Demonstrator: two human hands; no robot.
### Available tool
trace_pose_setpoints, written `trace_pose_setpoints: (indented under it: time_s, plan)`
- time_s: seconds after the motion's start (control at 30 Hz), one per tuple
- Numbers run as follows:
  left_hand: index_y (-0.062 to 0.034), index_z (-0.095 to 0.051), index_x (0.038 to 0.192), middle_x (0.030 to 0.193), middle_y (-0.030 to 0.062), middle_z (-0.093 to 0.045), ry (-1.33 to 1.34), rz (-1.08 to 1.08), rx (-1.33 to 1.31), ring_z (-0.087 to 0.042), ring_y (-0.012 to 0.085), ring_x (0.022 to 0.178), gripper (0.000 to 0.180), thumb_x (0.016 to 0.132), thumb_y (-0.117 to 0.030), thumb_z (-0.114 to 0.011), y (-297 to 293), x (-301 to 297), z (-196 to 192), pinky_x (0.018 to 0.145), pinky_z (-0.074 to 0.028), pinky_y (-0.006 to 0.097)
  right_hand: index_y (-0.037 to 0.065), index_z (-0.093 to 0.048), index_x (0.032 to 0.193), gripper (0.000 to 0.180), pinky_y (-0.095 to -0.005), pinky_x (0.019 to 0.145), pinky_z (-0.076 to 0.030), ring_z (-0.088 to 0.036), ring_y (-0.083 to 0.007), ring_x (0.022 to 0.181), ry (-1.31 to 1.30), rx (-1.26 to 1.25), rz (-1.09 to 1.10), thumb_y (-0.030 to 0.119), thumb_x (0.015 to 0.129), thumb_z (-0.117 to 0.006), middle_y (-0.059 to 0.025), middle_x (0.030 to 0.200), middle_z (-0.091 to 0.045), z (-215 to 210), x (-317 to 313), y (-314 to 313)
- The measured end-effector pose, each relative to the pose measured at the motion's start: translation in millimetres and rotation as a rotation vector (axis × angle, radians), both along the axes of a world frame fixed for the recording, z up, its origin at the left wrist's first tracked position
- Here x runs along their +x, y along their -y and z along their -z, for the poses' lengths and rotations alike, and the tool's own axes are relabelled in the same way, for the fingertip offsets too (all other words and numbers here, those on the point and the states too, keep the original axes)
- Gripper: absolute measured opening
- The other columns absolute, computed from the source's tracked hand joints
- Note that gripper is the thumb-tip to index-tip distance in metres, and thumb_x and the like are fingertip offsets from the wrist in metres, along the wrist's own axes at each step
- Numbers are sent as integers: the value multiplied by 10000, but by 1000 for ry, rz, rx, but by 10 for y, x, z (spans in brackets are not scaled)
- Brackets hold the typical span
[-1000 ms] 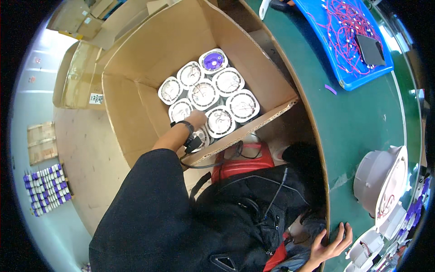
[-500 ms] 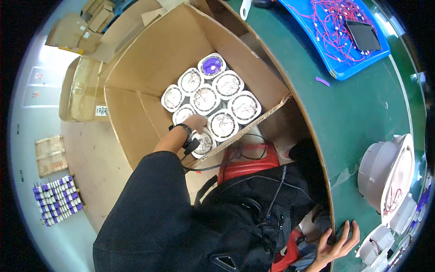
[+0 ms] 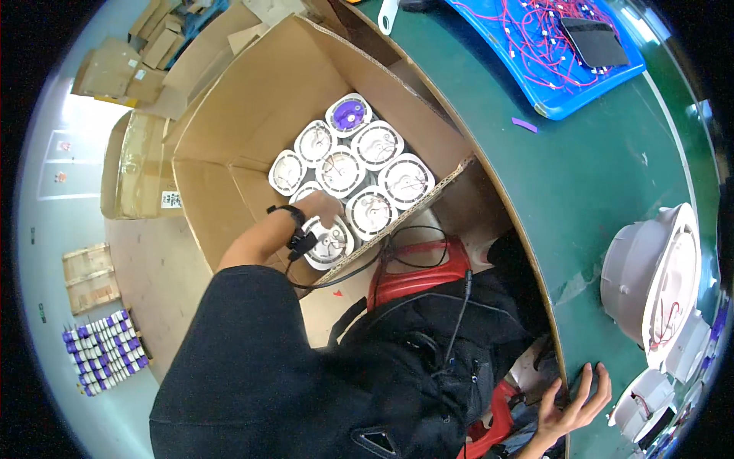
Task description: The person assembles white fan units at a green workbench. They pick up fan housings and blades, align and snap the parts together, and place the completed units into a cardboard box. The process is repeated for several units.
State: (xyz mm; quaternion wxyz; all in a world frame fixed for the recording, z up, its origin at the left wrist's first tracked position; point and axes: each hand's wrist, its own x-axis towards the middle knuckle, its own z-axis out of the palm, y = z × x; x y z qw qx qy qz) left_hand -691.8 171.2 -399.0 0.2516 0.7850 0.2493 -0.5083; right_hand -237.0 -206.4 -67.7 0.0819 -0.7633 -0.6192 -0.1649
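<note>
Inside a large cardboard box [image 3: 252, 99] stand several white round plastic housings [image 3: 341, 172], open side up, with thin wires in them. One of them holds a purple disc [image 3: 349, 115]. My left hand [image 3: 319, 206], with a black strap device at its wrist, reaches into the box, its fingers bent down at the rim of the nearest housing [image 3: 330, 245]. Its fingertips are partly hidden and blurred. At the right, my right hand [image 3: 575, 409] rests with fingers spread on the edge of a green table [image 3: 527, 199], holding nothing.
On the table are a blue tray [image 3: 562, 107] of red wires with a black phone-like slab [image 3: 594, 42], a purple strip [image 3: 524, 125] and a large white housing [image 3: 642, 283]. A red stool [image 3: 428, 268] and a black cable lie beside the box. Other cartons [image 3: 141, 164] stand farther left.
The view has shifted slightly. My left hand and the nearest housing have moved a little left relative to the other housings. My right hand stays on the table edge.
</note>
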Motion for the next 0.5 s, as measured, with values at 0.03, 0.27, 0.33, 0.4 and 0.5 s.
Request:
trace_pose_setpoints:
  time_s: [0.03, 0.27, 0.33, 0.4, 0.5]
  plan:
    - [-97, -683, 1058, 934, 162, -685, 18, -3, -59, -653, 336, 861, 454, 625, -216, -619, -40, -83, -47, 724, -528, 412, -6, -599, 1158, 399, -496, 871, -447, -547, -404, 1026, -10, 1, -6, 251, 853, -598, -229, 1190, -548, -2, 9, -9]
    - [67, -671, 896, 842, 200, -686, 162, -378, 164, -653, 301, 817, 443, 648, -300, -658, -622, 117, -1747, 716, -510, 407, 2, -600, 1169, 402, -486, 882, -443, -548, -395, 1039, -8, 9, 0, 234, 841, -618, -216, 1195, -551, 4, -3, 22]
    - [55, -675, 889, 759, 136, -676, 351, -578, 120, -640, 242, 734, 381, 654, -244, -648, -767, -52, -2086, 627, -498, 375, 3, -599, 1170, 406, -489, 885, -441, -547, -395, 1043, -6, 18, -3, 218, 828, -630, -212, 1196, -553, -28, -28, 11]
    - [39, -675, 884, 644, 54, -631, 405, -808, 21, -590, 152, 585, 312, 669, -183, -635, -834, -301, -2404, 501, -458, 300, 4, -599, 1170, 410, -490, 892, -436, -544, -395, 1050, -27, 29, -20, 200, 813, -643, -209, 1198, -553, -41, -38, -4]
    - [14, -651, 819, 542, -26, -524, 715, -1155, -198, -443, 47, 413, 230, 692, -174, -618, -712, -341, -2806, 374, -333, 191, 7, -600, 1163, 411, -490, 913, -421, -536, -394, 1065, -84, 39, 3, 162, 787, -660, -206, 1206, -549, -65, -59, 7]
